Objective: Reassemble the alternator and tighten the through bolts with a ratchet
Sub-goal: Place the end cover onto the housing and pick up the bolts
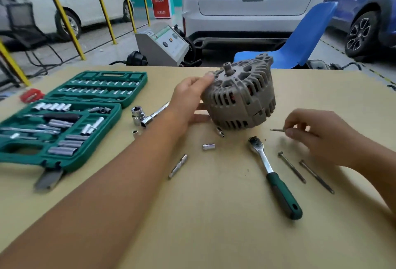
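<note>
Over on the left the green socket case [64, 118] lies open, a bit away from the job. The left hand [190, 99] grips the alternator [240, 97], tipped on its edge mid-table with the shaft pointing up and left. Right of it, the right hand [317, 133] pinches a through bolt [277, 130] (long axis roughly level, tip aimed left at the housing, a short gap off). So the right hand is nearer the bolt holes, I'd guess. The ratchet [272, 174] and two spare bolts [304, 172] lie in front, with bare table around them.
</note>
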Demonstrator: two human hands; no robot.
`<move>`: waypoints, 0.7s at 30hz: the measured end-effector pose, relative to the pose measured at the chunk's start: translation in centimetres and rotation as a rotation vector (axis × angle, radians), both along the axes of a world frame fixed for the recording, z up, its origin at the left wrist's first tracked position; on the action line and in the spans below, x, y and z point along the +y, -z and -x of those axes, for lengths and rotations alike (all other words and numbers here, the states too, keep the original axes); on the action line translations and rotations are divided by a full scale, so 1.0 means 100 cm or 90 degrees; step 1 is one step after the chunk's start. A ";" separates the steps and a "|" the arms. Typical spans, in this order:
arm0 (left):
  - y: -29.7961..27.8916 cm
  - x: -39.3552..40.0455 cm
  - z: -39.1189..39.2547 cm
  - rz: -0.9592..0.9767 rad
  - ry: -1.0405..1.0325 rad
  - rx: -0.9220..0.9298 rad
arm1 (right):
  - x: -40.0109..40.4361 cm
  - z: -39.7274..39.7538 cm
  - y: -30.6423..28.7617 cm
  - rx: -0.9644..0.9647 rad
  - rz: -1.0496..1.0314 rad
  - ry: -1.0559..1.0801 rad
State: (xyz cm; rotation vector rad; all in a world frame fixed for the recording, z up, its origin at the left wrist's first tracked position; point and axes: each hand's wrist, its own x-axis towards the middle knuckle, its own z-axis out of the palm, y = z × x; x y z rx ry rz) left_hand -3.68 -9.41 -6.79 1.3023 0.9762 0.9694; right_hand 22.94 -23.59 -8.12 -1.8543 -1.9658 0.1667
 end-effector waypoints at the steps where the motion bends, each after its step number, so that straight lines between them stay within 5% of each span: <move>1: 0.000 -0.001 -0.002 0.012 0.008 0.009 | 0.000 0.001 0.000 0.038 -0.061 0.005; 7: 0.001 0.000 0.001 0.044 0.063 -0.008 | 0.003 0.015 0.002 0.249 -0.237 0.058; 14: 0.005 -0.013 0.006 -0.100 0.133 0.008 | 0.001 0.010 0.000 0.401 -0.261 0.131; 21: 0.006 -0.019 0.014 -0.187 0.186 0.022 | 0.000 -0.005 0.007 0.252 -0.073 0.201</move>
